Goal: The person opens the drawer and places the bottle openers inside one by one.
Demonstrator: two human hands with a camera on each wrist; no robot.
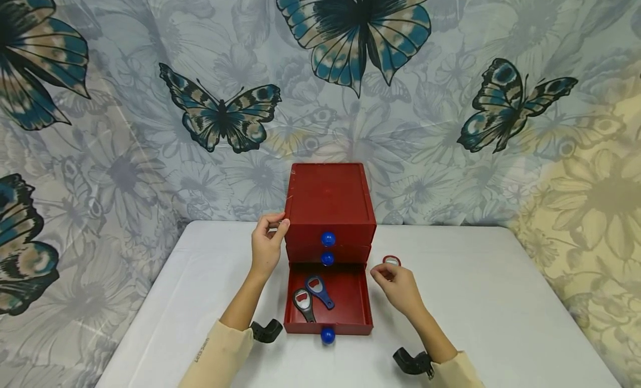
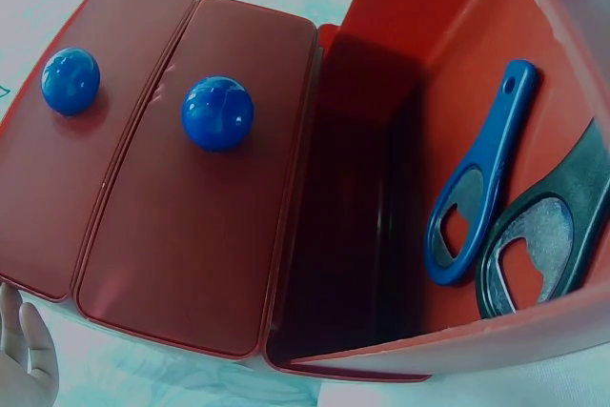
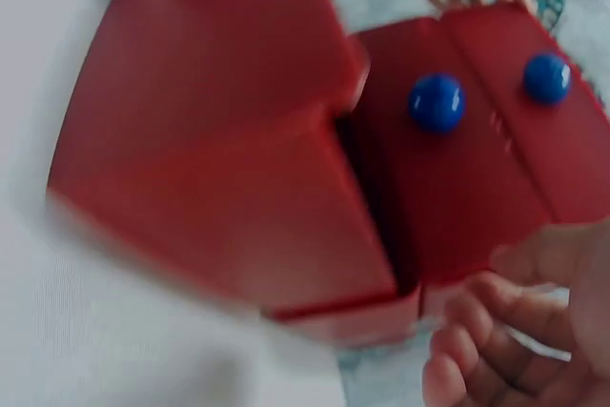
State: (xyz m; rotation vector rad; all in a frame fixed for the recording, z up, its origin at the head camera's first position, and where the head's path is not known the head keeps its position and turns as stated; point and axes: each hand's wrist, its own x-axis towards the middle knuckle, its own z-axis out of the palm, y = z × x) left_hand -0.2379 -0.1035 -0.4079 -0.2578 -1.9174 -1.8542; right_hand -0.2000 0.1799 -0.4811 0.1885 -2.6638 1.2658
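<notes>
My left hand (image 1: 266,249) rests its fingers against the left side of a red drawer cabinet (image 1: 328,196). The bottom drawer (image 1: 350,299) is pulled out. Inside it lie a blue bottle opener (image 1: 320,292) and a black bottle opener (image 1: 302,301), side by side in the left wrist view. Just right of the drawer is my right hand (image 1: 400,290), its fingers bent and thumb near the index finger. The looped end of a red bottle opener (image 1: 392,260) shows beyond this hand; the rest is hidden, and I cannot tell whether the hand holds it.
The two upper drawers are closed, with blue knobs (image 1: 328,239). A white table (image 1: 450,310) lies under the cabinet. Behind stands a butterfly-patterned cloth (image 1: 425,126). Black wrist mounts (image 1: 267,331) sit on both forearms.
</notes>
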